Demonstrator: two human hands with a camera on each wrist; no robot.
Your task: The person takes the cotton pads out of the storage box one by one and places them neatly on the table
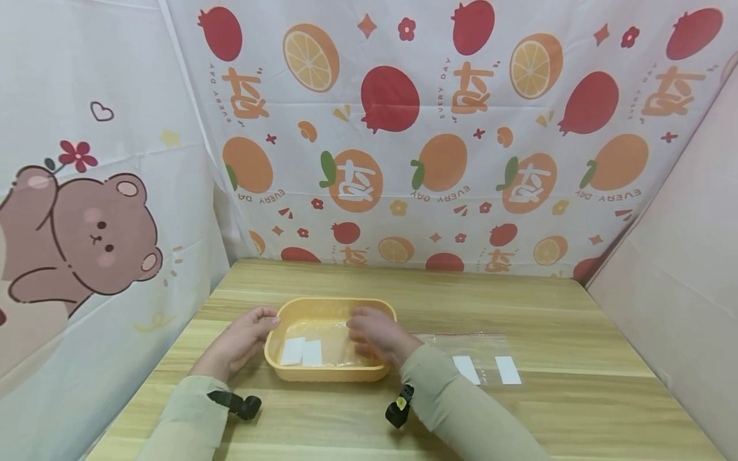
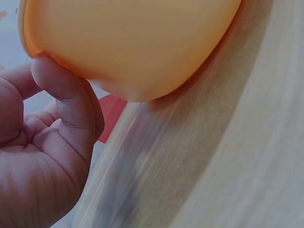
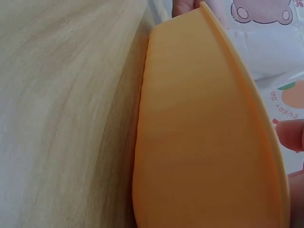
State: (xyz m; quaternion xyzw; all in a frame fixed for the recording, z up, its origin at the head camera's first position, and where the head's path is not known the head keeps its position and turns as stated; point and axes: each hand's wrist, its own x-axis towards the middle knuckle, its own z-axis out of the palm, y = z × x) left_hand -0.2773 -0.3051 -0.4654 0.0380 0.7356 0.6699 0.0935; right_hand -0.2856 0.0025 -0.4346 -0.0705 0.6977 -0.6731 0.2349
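A yellow plastic basin (image 1: 328, 374) with rounded corners stands on the wooden table. At its left end my left hand (image 1: 245, 336) holds the rim with bent thumb and fingers; the left wrist view shows the thumb (image 2: 61, 85) against the rim. My right hand (image 1: 377, 331) is over the basin's right end, fingers bent and slightly blurred, thumb apart from them. The right wrist view shows the right thumb (image 3: 290, 135) past the basin's near wall (image 3: 204, 123), holding nothing visible. Inside the basin lies clear plastic film (image 1: 337, 339) with two white labels (image 1: 293, 351).
To the right of the basin, clear plastic bags (image 1: 484, 346) lie flat on the table (image 1: 576, 384), bearing white labels (image 1: 508, 370). My right forearm partly covers them. Fruit-printed cloth (image 1: 392, 211) hangs behind the table, and a bear-printed cloth (image 1: 104, 230) hangs at the left.
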